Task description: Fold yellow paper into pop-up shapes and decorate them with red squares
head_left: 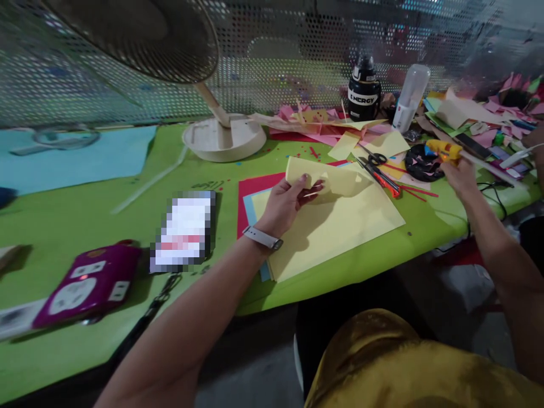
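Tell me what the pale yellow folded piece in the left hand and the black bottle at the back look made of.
Pale yellow folded piece: thin matte paper by its look, since it creases and curls. Black bottle with white lettering: probably glossy plastic or coated metal, since it shows highlights; I cannot tell which.

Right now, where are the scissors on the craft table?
In the head view, the scissors lie right of centre on the green table, beside the yellow paper, between both hands.
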Tool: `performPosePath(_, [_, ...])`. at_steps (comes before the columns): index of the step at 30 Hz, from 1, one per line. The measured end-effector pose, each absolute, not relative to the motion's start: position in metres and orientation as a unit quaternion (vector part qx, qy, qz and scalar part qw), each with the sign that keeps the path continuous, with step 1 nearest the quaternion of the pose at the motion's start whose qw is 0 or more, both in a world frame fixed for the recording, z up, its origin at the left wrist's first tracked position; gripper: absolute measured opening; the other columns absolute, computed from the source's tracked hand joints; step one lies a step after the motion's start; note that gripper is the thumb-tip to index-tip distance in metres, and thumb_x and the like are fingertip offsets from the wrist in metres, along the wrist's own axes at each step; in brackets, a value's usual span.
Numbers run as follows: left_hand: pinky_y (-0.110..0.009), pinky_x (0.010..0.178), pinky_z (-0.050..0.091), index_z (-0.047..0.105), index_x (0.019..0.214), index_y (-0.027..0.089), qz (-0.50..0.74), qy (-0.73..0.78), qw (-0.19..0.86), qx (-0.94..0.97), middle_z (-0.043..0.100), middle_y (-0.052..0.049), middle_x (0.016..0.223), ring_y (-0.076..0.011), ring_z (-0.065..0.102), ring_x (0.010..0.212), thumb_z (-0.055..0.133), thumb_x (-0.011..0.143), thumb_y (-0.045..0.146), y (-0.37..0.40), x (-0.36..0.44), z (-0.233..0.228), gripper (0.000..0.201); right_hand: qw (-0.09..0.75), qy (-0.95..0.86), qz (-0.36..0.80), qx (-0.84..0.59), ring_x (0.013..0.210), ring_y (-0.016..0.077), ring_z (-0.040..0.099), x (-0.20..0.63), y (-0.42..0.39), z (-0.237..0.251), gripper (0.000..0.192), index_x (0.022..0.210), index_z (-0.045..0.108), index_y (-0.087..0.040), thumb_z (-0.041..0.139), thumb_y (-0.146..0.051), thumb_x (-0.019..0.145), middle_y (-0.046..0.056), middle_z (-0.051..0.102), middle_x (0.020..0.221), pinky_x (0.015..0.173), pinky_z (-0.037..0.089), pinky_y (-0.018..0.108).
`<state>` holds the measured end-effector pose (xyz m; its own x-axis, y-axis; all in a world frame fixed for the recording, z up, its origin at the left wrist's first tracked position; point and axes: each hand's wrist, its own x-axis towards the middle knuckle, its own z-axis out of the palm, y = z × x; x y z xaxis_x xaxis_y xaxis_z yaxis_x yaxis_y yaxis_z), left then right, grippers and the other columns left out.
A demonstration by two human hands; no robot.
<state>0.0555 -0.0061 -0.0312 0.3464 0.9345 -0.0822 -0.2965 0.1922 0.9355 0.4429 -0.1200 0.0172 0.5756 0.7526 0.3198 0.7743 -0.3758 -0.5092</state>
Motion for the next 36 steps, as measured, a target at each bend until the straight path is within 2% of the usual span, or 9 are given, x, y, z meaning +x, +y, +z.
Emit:
performPosePath(2, [-0.028, 0.077, 0.058, 0.071, 0.092, 0.018, 0.449, 0.350, 0.690, 0.447, 0.079, -0.009, 0.099, -0.0229, 0.074, 0.098, 0.083, 0.075, 0.041, -0.007, 0.056, -0.031, 0.031, 0.503, -0.394, 0.150, -0.754, 0.076, 0.0153, 0.061, 0.433, -0.108, 0.022, 0.018, 0.095, 0.063, -0.015, 0.055, -0.015, 0.079, 0.011, 0.072, 0.097, 0.064, 0.043, 0.028])
performPosePath(4, [-0.029, 0.078, 0.058, 0.071, 0.092, 0.019, 0.448, 0.353, 0.694, 0.438, 0.078, -0.009, 0.101, -0.0241, 0.073, 0.104, 0.084, 0.074, 0.040, -0.008, 0.057, -0.030, 0.031, 0.571, -0.378, 0.257, -0.682, 0.065, 0.0125, 0.059, 0.415, -0.096, 0.027, 0.014, 0.087, 0.063, -0.017, 0.057, -0.015, 0.075, 0.006, 0.072, 0.086, 0.055, 0.039, 0.025])
performPosePath(10, [-0.032, 0.078, 0.059, 0.067, 0.081, 0.018, 0.448, 0.353, 0.718, 0.398, 0.077, -0.008, 0.093, -0.0252, 0.073, 0.103, 0.081, 0.078, 0.037, -0.012, 0.058, -0.028, 0.024, 0.587, -0.442, 0.401, -0.548, 0.061, 0.0130, 0.061, 0.337, -0.061, 0.038, 0.010, 0.079, 0.067, -0.023, 0.071, -0.026, 0.071, 0.000, 0.071, 0.077, 0.049, 0.042, 0.025])
performPosePath(15, [-0.034, 0.083, 0.058, 0.069, 0.085, 0.017, 0.459, 0.308, 0.720, 0.420, 0.076, -0.008, 0.101, -0.0275, 0.069, 0.114, 0.082, 0.077, 0.042, -0.015, 0.060, -0.029, 0.029, 0.542, -0.511, 0.421, -0.518, 0.062, 0.0134, 0.061, 0.283, -0.051, 0.041, 0.032, 0.080, 0.065, -0.024, 0.083, -0.048, 0.069, 0.001, 0.070, 0.078, 0.049, 0.043, 0.026])
performPosePath(19, [-0.035, 0.082, 0.059, 0.070, 0.087, 0.018, 0.466, 0.290, 0.721, 0.423, 0.077, -0.009, 0.101, -0.0281, 0.071, 0.110, 0.086, 0.071, 0.051, -0.019, 0.061, -0.030, 0.040, 0.500, -0.566, 0.415, -0.507, 0.060, 0.0123, 0.059, 0.266, -0.058, 0.034, 0.040, 0.079, 0.066, -0.023, 0.085, -0.056, 0.066, 0.002, 0.071, 0.079, 0.045, 0.042, 0.025])
performPosePath(22, [-0.037, 0.085, 0.058, 0.071, 0.089, 0.018, 0.470, 0.296, 0.711, 0.432, 0.077, -0.009, 0.101, -0.0285, 0.070, 0.111, 0.086, 0.071, 0.051, -0.022, 0.061, -0.028, 0.041, 0.489, -0.576, 0.405, -0.515, 0.066, 0.0164, 0.063, 0.264, -0.063, 0.028, 0.037, 0.078, 0.066, -0.025, 0.086, -0.053, 0.065, 0.001, 0.071, 0.078, 0.052, 0.052, 0.029])
performPosePath(25, [-0.037, 0.084, 0.059, 0.072, 0.093, 0.018, 0.471, 0.311, 0.695, 0.446, 0.077, -0.009, 0.104, -0.0301, 0.070, 0.112, 0.086, 0.070, 0.052, -0.024, 0.061, -0.026, 0.043, 0.502, -0.575, 0.385, -0.519, 0.081, 0.0225, 0.069, 0.262, -0.066, 0.022, 0.033, 0.079, 0.067, -0.027, 0.088, -0.048, 0.064, 0.001, 0.072, 0.082, 0.074, 0.061, 0.040])
performPosePath(29, [-0.038, 0.083, 0.060, 0.073, 0.093, 0.018, 0.474, 0.309, 0.688, 0.455, 0.077, -0.011, 0.106, -0.0307, 0.070, 0.113, 0.086, 0.070, 0.053, -0.023, 0.061, -0.026, 0.044, 0.498, -0.587, 0.375, -0.517, 0.098, 0.0265, 0.071, 0.257, -0.067, 0.016, 0.026, 0.086, 0.070, -0.029, 0.083, -0.044, 0.070, 0.002, 0.074, 0.094, 0.097, 0.058, 0.050])
performPosePath(36, [-0.039, 0.085, 0.061, 0.075, 0.094, 0.018, 0.478, 0.290, 0.685, 0.467, 0.078, -0.010, 0.104, -0.0292, 0.070, 0.111, 0.085, 0.071, 0.053, -0.023, 0.062, -0.029, 0.043, 0.489, -0.616, 0.329, -0.523, 0.103, 0.0273, 0.070, 0.254, -0.069, 0.009, 0.018, 0.088, 0.070, -0.028, 0.079, -0.037, 0.076, 0.002, 0.073, 0.097, 0.101, 0.058, 0.048])
